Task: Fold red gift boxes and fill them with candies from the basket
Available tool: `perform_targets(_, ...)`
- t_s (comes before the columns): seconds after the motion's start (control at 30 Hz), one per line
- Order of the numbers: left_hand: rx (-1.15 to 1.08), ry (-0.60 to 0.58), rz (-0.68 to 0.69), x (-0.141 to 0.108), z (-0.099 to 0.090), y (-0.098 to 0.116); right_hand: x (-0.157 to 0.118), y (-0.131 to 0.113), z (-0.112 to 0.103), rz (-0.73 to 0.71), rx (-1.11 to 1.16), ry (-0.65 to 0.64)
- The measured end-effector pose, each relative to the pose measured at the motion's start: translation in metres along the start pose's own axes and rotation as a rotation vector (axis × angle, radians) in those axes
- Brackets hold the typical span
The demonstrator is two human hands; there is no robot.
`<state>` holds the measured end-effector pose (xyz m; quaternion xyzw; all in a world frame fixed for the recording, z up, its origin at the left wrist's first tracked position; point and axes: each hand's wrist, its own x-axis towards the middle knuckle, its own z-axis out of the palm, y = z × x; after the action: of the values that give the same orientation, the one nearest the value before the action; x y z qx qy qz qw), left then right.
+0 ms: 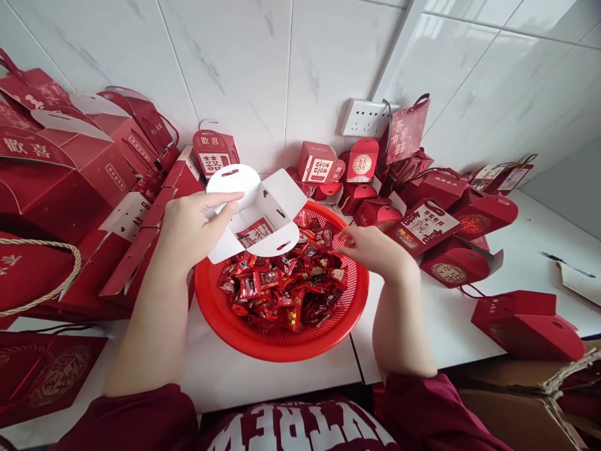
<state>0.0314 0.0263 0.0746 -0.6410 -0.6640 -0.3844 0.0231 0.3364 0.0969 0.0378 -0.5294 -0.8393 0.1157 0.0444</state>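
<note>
My left hand (195, 222) grips the left flap of a gift box (282, 185), its thumb and forefinger on the white inside. The box stands open over the back left of a red plastic basket (277, 352), its flaps spread. Inside it lies a red packet (256, 232) with white characters. Individually wrapped candies (275, 285), mostly in red wrappers, are heaped in the basket. At the basket's right rim is my right hand (373, 250), fingers curled together by the candies. Whatever its fingertips hold, if anything, cannot be made out.
Large red gift boxes (61, 163) crowd the left. Smaller boxes (319, 164) line the tiled wall, with more red boxes (455, 260) to the right. A power strip (365, 118) hangs on the wall. A pen (566, 264) lies far right, and a cardboard box (511, 401) stands lower right.
</note>
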Motion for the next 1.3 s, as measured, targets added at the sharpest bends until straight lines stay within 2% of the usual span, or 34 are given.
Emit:
perform_targets(0.1,-0.005,-0.032,-0.003,0.0,0.0,0.0,0.017,-0.009,0.019,0.055,-0.074,-0.156)
perform_targets(0.2,-0.007,-0.056,0.0,-0.001,-0.001,-0.001,0.027,-0.012,0.028,0.022,-0.071,-0.192)
perform_targets(0.3,0.012,-0.068,0.021,-0.002,-0.001,-0.003,0.027,-0.004,0.022,-0.006,-0.052,-0.163)
perform_targets(0.43,0.009,-0.11,0.025,-0.004,-0.003,-0.003,0.017,0.006,0.003,-0.132,0.167,-0.065)
perform_targets(0.6,0.072,-0.095,-0.027,-0.004,-0.008,-0.003,0.01,-0.006,-0.008,-0.193,0.55,-0.039)
perform_targets(0.67,0.104,-0.09,-0.036,-0.003,-0.01,-0.003,0.008,-0.012,-0.007,-0.25,0.616,-0.002)
perform_targets(0.73,0.123,-0.09,-0.04,-0.002,-0.012,-0.003,0.006,-0.015,-0.004,-0.232,0.469,0.01)
perform_targets(0.83,0.131,-0.112,-0.061,-0.002,-0.013,-0.001,0.003,-0.017,0.006,-0.035,0.065,-0.049)
perform_targets(0.9,0.135,-0.124,-0.072,-0.002,-0.014,0.0,0.004,-0.016,0.015,0.032,-0.044,-0.09)
perform_targets(1.0,0.14,-0.133,-0.049,-0.003,-0.014,0.0,0.011,-0.015,0.027,0.022,-0.04,-0.127)
perform_targets(1.1,0.13,-0.152,-0.011,-0.005,-0.013,-0.002,0.018,-0.01,0.029,-0.027,-0.023,-0.17)
perform_targets(1.2,0.125,-0.173,0.004,-0.006,-0.01,-0.004,0.018,0.001,0.016,-0.071,0.013,-0.151)
perform_targets(1.3,0.136,-0.19,0.011,-0.006,-0.007,-0.005,0.008,0.011,-0.003,-0.132,0.16,-0.025)
